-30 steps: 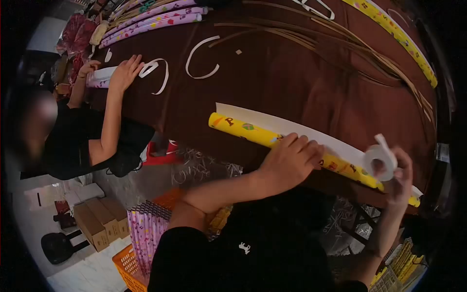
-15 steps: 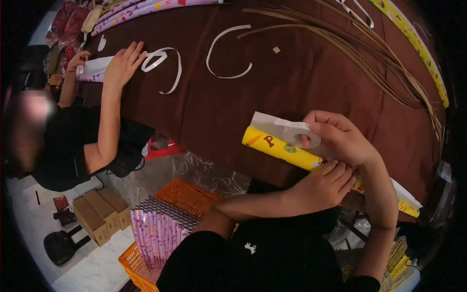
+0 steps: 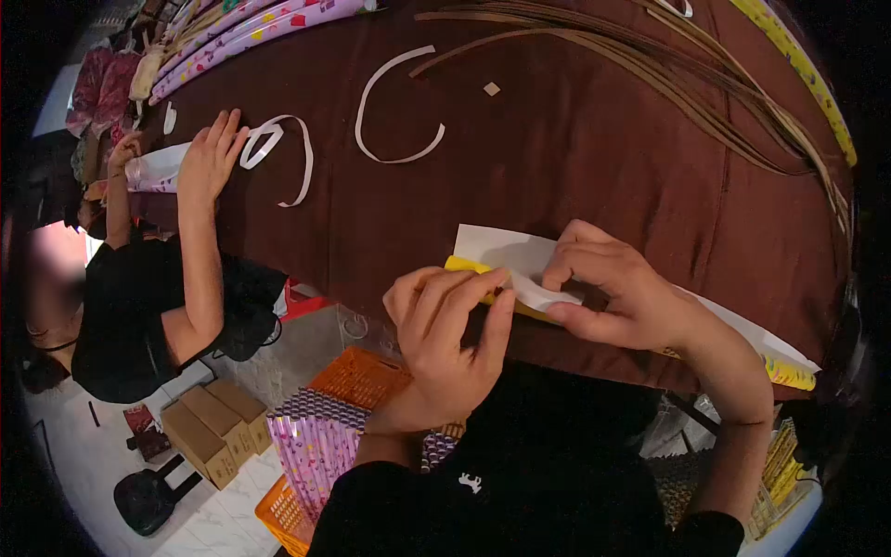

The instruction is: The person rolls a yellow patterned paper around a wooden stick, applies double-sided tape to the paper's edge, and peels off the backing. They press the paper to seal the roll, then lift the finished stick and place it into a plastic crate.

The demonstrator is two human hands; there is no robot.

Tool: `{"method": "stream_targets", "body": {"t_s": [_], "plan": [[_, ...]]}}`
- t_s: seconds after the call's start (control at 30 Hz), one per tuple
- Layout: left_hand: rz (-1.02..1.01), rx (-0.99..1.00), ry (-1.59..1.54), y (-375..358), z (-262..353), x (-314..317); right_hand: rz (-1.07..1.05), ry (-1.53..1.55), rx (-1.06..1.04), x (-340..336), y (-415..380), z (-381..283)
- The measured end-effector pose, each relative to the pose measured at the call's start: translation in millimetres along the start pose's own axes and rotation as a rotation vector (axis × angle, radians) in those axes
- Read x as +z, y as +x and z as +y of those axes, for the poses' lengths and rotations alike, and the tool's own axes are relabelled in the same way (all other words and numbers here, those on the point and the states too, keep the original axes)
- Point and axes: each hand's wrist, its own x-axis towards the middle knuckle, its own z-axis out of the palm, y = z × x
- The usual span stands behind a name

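A sheet of yellow printed paper (image 3: 789, 373), partly rolled into a tube, lies along the table's near edge with its white inner side (image 3: 497, 243) facing up. My right hand (image 3: 626, 292) is closed on a roll of white tape (image 3: 546, 295), held low over the paper; the fingers cover part of it. Beside it, my left hand (image 3: 445, 334) pinches the end of the tape between thumb and forefinger, at the left part of the yellow tube. Both forearms hide the middle of the paper.
Brown flat strips (image 3: 650, 74) lie across the far side of the brown-covered table (image 3: 390, 223). A curled white strip (image 3: 360, 111) lies left of them. At left, a co-worker's hand (image 3: 209, 158) presses pink paper. An orange crate (image 3: 357, 376) stands below.
My left hand has lifted off the paper and moved left to the tape. My right hand has turned the tape roll and brought it lower over the paper. The view has shifted slightly.
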Motion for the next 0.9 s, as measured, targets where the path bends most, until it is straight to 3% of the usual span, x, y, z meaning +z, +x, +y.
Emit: {"method": "stream_targets", "body": {"t_s": [0.17, 0.23, 0.37, 0.43, 0.47, 0.53, 0.73, 0.9], "plan": [[-0.033, -0.138, -0.247, 5.8, -7.4, -5.4, 0.041, 0.003, -0.026, 3.1, -1.5, 3.3], [-0.053, -0.145, -0.221, 11.8, -16.8, -7.4, 0.024, -0.251, -0.079, -2.2, 0.9, -3.3], [-0.087, -0.166, -0.164, 23.9, -26.9, -5.1, 0.086, -0.358, 0.023, 5.5, -3.4, -4.6], [-0.113, -0.067, -0.089, 24.9, -32.3, -5.1, 0.316, -0.307, 0.012, 13.8, -3.4, -4.8], [-0.118, -0.068, -0.088, 25.5, -31.9, -4.9, 0.318, -0.303, 0.015, 11.7, -3.6, -6.7], [-0.118, -0.297, -0.251, 27.3, -30.3, -4.4, 0.172, -0.553, -0.043, 4.4, -2.9, -11.4], [-0.195, -0.163, -0.145, 41.1, -33.1, -5.1, 0.197, -0.656, -0.207, 1.1, -0.2, -3.2], [-0.225, -0.268, -0.191, 47.0, -37.5, -3.1, 0.188, -0.765, -0.228, -1.2, -2.3, -3.5]]}}
